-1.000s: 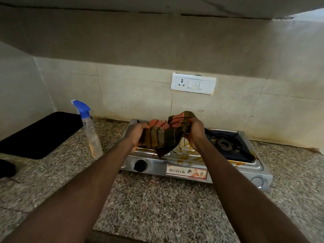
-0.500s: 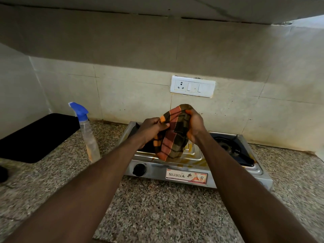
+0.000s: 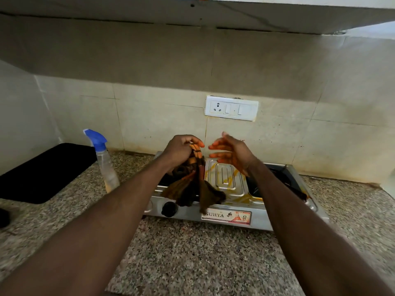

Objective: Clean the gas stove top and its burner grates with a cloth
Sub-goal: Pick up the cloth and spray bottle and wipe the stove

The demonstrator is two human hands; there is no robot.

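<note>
A two-burner steel gas stove [image 3: 224, 180] stands on the granite counter against the tiled wall, with orange stains on its middle panel. My left hand [image 3: 181, 147] grips the top of an orange and brown checked cloth [image 3: 197, 189], which hangs down over the stove's left burner and front edge. My right hand [image 3: 230, 153] hovers just right of the cloth with fingers spread, holding nothing. The right burner grate [image 3: 280, 178] shows partly behind my right forearm. The cloth and my left arm mostly hide the left burner.
A spray bottle [image 3: 105, 163] with a blue trigger stands left of the stove. A black mat [image 3: 42, 174] lies further left on the counter [image 3: 192, 253]. A white socket plate [image 3: 232, 108] sits on the wall above the stove, beneath an overhead shelf.
My right hand has let go of the cloth and opened. The cloth now hangs lengthwise from my left hand alone. The view has tilted upward slightly.
</note>
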